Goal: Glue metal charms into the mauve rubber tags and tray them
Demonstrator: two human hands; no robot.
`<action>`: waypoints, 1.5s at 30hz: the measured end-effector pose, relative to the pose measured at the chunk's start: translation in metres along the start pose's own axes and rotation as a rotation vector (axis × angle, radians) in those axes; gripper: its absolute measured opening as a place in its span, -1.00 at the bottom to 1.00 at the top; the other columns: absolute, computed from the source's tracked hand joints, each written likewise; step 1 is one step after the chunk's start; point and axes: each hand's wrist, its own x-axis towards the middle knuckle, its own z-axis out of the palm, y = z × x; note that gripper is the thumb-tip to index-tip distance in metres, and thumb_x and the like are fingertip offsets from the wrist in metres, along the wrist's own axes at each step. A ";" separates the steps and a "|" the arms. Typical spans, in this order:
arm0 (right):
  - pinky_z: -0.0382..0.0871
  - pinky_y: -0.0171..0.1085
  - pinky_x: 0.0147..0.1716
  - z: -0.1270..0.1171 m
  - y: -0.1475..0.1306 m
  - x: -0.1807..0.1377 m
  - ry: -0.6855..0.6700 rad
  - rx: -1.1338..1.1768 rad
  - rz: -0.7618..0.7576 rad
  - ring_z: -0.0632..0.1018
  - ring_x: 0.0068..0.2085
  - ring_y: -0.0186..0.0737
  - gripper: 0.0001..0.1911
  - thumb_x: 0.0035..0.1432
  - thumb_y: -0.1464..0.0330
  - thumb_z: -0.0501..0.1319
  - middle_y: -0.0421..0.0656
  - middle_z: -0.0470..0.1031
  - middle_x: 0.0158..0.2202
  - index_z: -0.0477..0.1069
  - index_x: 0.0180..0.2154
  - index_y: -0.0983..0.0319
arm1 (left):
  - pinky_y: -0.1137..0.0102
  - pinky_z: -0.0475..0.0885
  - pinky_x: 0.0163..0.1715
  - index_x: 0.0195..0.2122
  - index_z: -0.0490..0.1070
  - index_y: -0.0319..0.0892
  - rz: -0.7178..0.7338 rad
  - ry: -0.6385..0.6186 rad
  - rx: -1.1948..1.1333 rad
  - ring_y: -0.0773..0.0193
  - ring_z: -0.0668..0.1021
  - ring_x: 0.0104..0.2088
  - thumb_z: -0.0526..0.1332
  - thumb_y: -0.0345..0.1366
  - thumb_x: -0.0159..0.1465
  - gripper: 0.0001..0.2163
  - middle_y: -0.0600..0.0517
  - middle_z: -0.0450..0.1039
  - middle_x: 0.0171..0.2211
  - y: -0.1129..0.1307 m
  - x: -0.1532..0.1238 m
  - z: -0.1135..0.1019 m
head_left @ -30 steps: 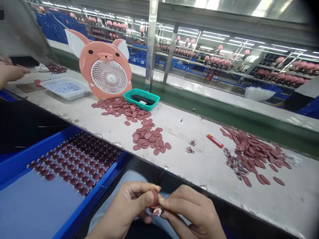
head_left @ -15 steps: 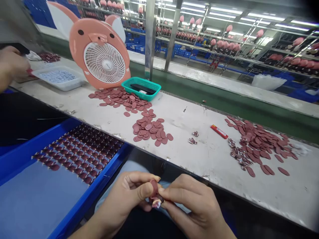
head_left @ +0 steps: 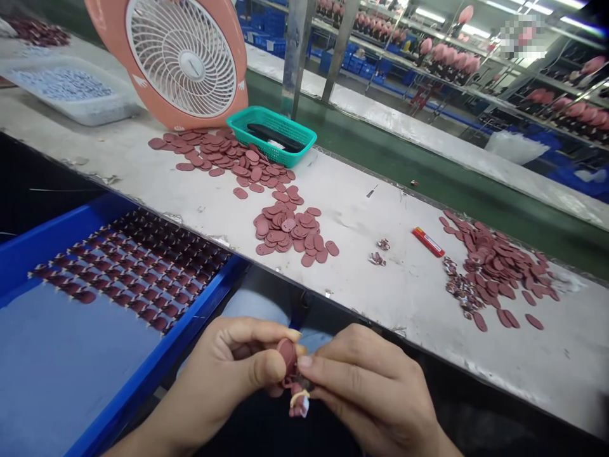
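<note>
Left hand (head_left: pixel 216 362) and right hand (head_left: pixel 366 387) both grasp, fingers closed, a small mauve oval piece (head_left: pixel 287 355) with a cream-and-pink fitting (head_left: pixel 299 403) beneath it, held below the bench edge (head_left: pixel 280 277). Containers, left to right: white plastic tray (head_left: pixel 95 117) of pale small parts (head_left: pixel 61 84); blue tray (head_left: pixel 143 381) with rows of maroon pieces (head_left: pixel 137 266); teal basket (head_left: pixel 247 117) holding a black implement (head_left: pixel 273 136).

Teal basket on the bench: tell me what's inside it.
A long black object lies in the teal basket, with a small white piece beside it. Whatever is beneath them is covered.
</note>
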 end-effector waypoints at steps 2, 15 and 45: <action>0.58 -0.31 -0.34 0.003 0.002 0.003 -0.009 0.008 0.004 0.62 -0.31 -0.30 -0.75 0.35 0.51 0.22 -0.10 0.66 -0.26 0.50 0.04 0.28 | 0.50 0.46 -0.57 -0.35 0.71 -0.15 -0.003 -0.007 -0.038 0.32 0.54 -0.58 0.55 -0.13 0.08 -0.78 0.01 0.58 -0.56 0.002 0.003 0.000; 0.58 -0.32 -0.32 0.012 0.009 0.015 -0.048 0.026 -0.007 0.62 -0.28 -0.30 -0.76 0.33 0.53 0.24 -0.08 0.65 -0.26 0.50 0.02 0.34 | 0.57 0.47 -0.55 -0.34 0.71 -0.13 0.019 0.000 -0.123 0.34 0.59 -0.56 0.53 -0.18 0.13 -0.83 0.03 0.61 -0.53 0.000 0.003 -0.010; 0.36 -0.24 -0.53 0.093 0.041 0.048 0.166 -0.463 -0.220 0.44 -0.46 -0.22 -0.79 0.30 0.51 0.26 -0.06 0.53 -0.44 0.48 -0.03 0.42 | 0.59 0.37 -0.66 -0.48 0.55 -0.18 0.385 0.561 0.123 0.34 0.44 -0.52 0.56 -0.24 -0.03 -0.77 0.04 0.47 -0.50 -0.017 0.017 -0.049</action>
